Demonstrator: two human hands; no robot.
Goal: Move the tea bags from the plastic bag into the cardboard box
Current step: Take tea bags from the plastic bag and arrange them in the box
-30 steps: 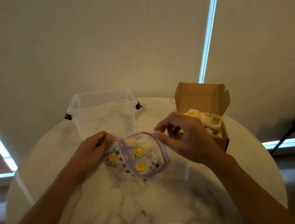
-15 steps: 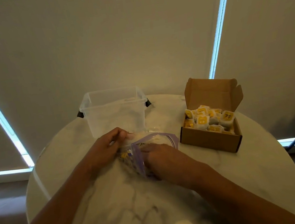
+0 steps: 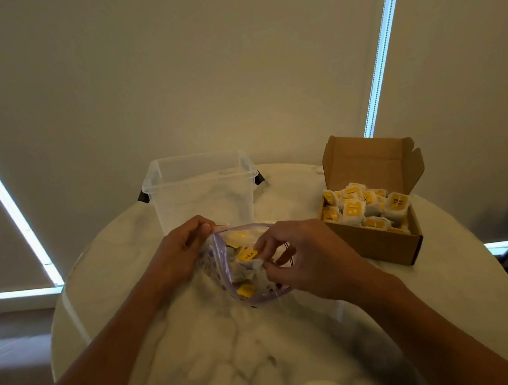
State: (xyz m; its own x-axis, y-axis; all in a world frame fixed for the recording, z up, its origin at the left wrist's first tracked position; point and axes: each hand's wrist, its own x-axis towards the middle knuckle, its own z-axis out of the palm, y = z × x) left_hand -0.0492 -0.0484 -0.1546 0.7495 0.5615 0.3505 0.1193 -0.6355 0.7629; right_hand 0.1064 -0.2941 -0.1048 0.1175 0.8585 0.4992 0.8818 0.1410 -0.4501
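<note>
- The tea bag (image 3: 248,258) is a small paper packet with a yellow label, surely light and soft. It should crush before it breaks, so a gentle pinch across its body is enough (the paper looks crumpled, not slick).
- It sits at the mouth of the plastic bag (image 3: 261,298), just left of the frame's centre, with more packets and a second yellow label below it inside.
- The plastic bag is thin, limp film with a purple zip rim. I judge it will sag shut unless the rim is held, and it may lift along with the packet.
- The left hand (image 3: 178,254) has its fingers curled, and its thumb and forefinger pinch the rim at the bag's upper left edge, holding the mouth open.
- The right hand (image 3: 308,257) pinches the tea bag between thumb and fingertips, with its other fingers loosely bent over the opening.
- The cardboard box (image 3: 377,242) stands lid-up at the right of the frame, apart from the bag and already heaped with packets, so another will likely have to rest on top.
- A clear tub (image 3: 202,198) stands behind the bag on the marble table (image 3: 234,354).
</note>
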